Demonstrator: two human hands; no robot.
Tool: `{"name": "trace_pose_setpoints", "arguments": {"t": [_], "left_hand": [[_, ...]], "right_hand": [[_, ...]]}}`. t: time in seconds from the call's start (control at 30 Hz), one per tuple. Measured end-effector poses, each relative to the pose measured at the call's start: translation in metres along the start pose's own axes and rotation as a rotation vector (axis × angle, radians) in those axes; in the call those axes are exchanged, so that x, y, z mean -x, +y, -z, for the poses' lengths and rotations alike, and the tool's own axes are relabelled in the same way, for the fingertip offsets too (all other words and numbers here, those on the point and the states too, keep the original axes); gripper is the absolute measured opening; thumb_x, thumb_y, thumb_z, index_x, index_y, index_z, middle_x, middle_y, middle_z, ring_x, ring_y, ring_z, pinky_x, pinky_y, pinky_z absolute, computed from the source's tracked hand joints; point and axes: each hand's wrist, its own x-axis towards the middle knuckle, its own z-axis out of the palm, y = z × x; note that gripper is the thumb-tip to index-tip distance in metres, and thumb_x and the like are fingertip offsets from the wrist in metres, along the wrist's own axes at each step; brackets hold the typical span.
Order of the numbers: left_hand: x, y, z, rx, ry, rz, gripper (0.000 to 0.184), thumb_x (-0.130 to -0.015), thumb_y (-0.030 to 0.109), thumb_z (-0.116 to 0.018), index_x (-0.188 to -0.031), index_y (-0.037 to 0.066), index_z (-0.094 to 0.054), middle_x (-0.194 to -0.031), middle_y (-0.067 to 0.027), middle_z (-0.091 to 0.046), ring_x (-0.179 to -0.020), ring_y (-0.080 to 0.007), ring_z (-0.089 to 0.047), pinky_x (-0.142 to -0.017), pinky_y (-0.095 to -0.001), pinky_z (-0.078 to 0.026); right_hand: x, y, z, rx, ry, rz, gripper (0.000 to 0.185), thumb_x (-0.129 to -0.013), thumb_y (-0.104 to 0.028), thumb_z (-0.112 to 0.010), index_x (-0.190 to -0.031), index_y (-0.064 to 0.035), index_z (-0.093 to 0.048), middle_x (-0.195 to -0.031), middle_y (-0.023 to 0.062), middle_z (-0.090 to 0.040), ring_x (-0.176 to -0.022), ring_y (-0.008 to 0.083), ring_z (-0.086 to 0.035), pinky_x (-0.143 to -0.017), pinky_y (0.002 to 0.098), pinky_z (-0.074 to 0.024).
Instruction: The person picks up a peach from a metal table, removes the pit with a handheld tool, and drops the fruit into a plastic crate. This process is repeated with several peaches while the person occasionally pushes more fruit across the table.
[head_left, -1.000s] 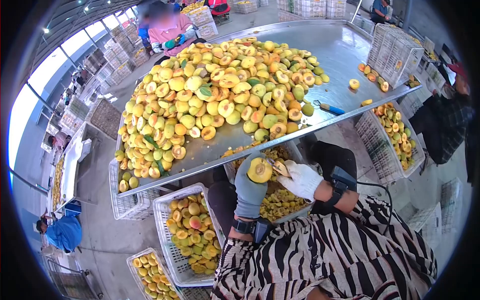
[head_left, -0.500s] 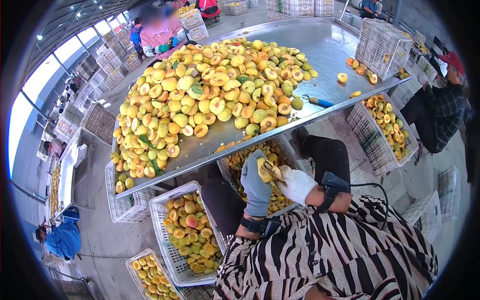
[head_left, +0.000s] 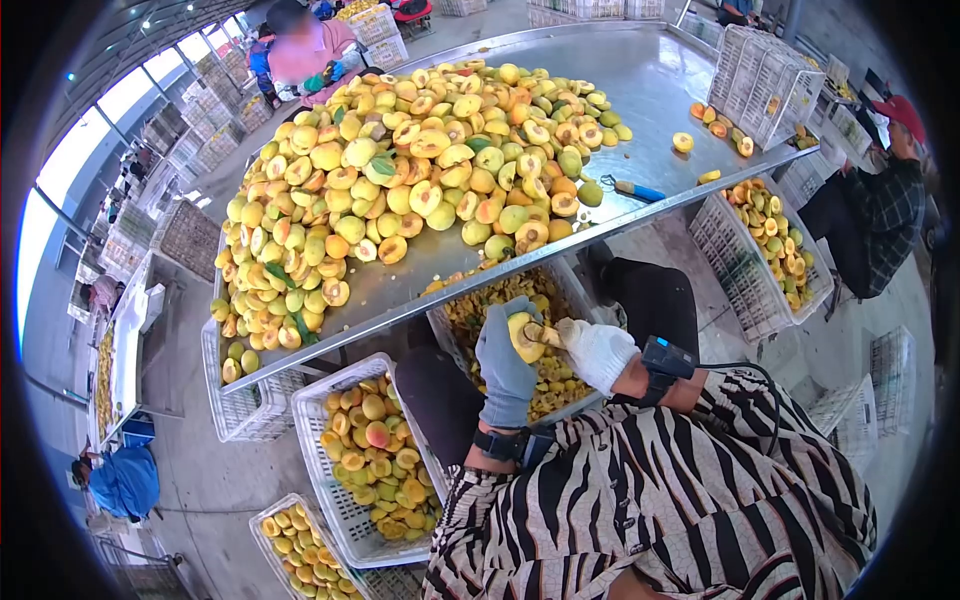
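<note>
My left hand (head_left: pixel 506 358), in a grey glove, is closed round a yellow halved peach (head_left: pixel 523 340), its cut side turned to the right. My right hand (head_left: pixel 598 356), in a white glove, grips a small pitting tool (head_left: pixel 549 337) whose tip meets the peach's cut face. The glove covers the tool's handle, and its tip is hard to make out. Both hands are over a crate (head_left: pixel 574 287) of yellow fruit scraps between my knees. Beyond them, a large heap of halved peaches (head_left: pixel 400 170) lies on the metal table (head_left: pixel 640 80).
A blue-handled tool (head_left: pixel 637 190) lies near the table's front edge. White crates of peaches stand at my left (head_left: pixel 310 440) and right (head_left: pixel 720 255). A tall crate (head_left: pixel 765 90) sits on the table's right corner. Another person (head_left: pixel 315 55) works across the table; one sits at right (head_left: pixel 875 200).
The tool's tip sits differently against the peach, and my right hand has turned slightly. My left hand keeps its grip. The whole view has shifted a little.
</note>
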Motion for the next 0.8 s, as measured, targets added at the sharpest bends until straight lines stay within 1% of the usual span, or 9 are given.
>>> {"name": "trace_pose_setpoints", "arguments": {"t": [0.03,0.1,0.2,0.33,0.53,0.6,0.67,0.7,0.8], "left_hand": [[0.0,0.002,-0.002,0.0,0.002,0.004,0.029,-0.099,0.021,-0.051,-0.109,-0.003,-0.061,-0.097,-0.0086,-0.066,-0.09,-0.0149,-0.062,-0.081,-0.0279,-0.051],[-0.001,0.004,-0.005,-0.04,0.043,0.019,0.044,-0.103,0.034,-0.042,-0.104,-0.004,-0.065,-0.091,-0.0065,-0.066,-0.085,-0.0131,-0.061,-0.077,-0.0259,-0.05],[-0.007,-0.005,-0.005,0.126,0.122,0.08,0.04,-0.102,0.031,-0.046,-0.101,-0.004,-0.066,-0.088,-0.0057,-0.066,-0.081,-0.0125,-0.06,-0.075,-0.0253,-0.048],[-0.009,-0.01,-0.006,0.111,0.196,0.065,0.04,-0.101,0.03,-0.047,-0.098,-0.004,-0.067,-0.086,-0.0062,-0.066,-0.078,-0.0126,-0.059,-0.074,-0.0256,-0.048],[-0.013,-0.015,0.006,-0.008,0.008,0.137,0.043,-0.101,0.035,-0.048,-0.1,-0.005,-0.065,-0.087,-0.0092,-0.066,-0.078,-0.0163,-0.062,-0.07,-0.0286,-0.051],[-0.014,-0.012,0.005,0.012,0.021,0.184,0.042,-0.101,0.033,-0.047,-0.099,-0.004,-0.065,-0.087,-0.0086,-0.065,-0.077,-0.0153,-0.061,-0.07,-0.0278,-0.051],[-0.012,-0.008,0.002,0.009,0.028,0.14,0.042,-0.102,0.032,-0.047,-0.097,-0.005,-0.066,-0.086,-0.0085,-0.066,-0.076,-0.0146,-0.06,-0.07,-0.0274,-0.049],[-0.011,-0.007,0.0,0.005,0.029,0.095,0.042,-0.102,0.031,-0.046,-0.095,-0.006,-0.067,-0.086,-0.0085,-0.066,-0.074,-0.0138,-0.059,-0.071,-0.027,-0.048],[-0.014,-0.001,0.004,0.02,-0.067,0.07,0.043,-0.103,0.031,-0.045,-0.095,-0.005,-0.067,-0.087,-0.0094,-0.067,-0.075,-0.0141,-0.06,-0.072,-0.0271,-0.049]], "right_hand": [[0.0,0.0,-0.002,0.027,-0.056,-0.038,0.018,-0.085,-0.021,-0.058,-0.097,-0.0081,-0.059,-0.081,0.013,-0.063,-0.069,0.0319,-0.065,-0.057,0.0417,-0.0529],[0.0,0.001,-0.012,0.031,-0.046,-0.047,0.018,-0.085,-0.019,-0.058,-0.098,-0.0069,-0.058,-0.08,0.0141,-0.063,-0.069,0.0327,-0.065,-0.056,0.0424,-0.0524],[0.005,-0.003,-0.027,-0.038,-0.044,-0.076,0.02,-0.084,-0.018,-0.059,-0.1,-0.005,-0.056,-0.075,0.016,-0.062,-0.067,0.0345,-0.064,-0.056,0.0441,-0.0512],[0.007,-0.004,-0.034,-0.211,0.044,-0.066,0.023,-0.084,-0.017,-0.059,-0.102,-0.0042,-0.054,-0.068,0.0174,-0.061,-0.063,0.0366,-0.063,-0.055,0.0457,-0.0501],[0.005,0.015,-0.028,-0.118,-0.038,0.151,0.023,-0.086,-0.022,-0.055,-0.097,-0.0016,-0.057,-0.068,0.0153,-0.062,-0.062,0.0318,-0.064,-0.055,0.0414,-0.0508],[0.001,0.01,-0.027,-0.192,-0.149,0.043,0.027,-0.085,-0.022,-0.055,-0.098,0.0021,-0.056,-0.069,0.0184,-0.061,-0.066,0.0369,-0.064,-0.06,0.0438,-0.0515],[-0.001,0.004,-0.023,-0.498,-0.294,-0.074,0.033,-0.084,-0.023,-0.054,-0.098,0.0069,-0.054,-0.075,0.0248,-0.061,-0.075,0.0443,-0.062,-0.07,0.0464,-0.0511],[-0.006,0.008,-0.025,-0.523,-0.355,-0.004,0.036,-0.084,-0.025,-0.053,-0.099,0.0076,-0.053,-0.083,0.0293,-0.06,-0.085,0.0484,-0.059,-0.078,0.0484,-0.049],[-0.014,0.014,-0.02,-0.512,-0.371,0.104,0.036,-0.084,-0.028,-0.054,-0.101,0.0042,-0.056,-0.089,0.0291,-0.061,-0.088,0.0467,-0.059,-0.08,0.0479,-0.0485]]}}
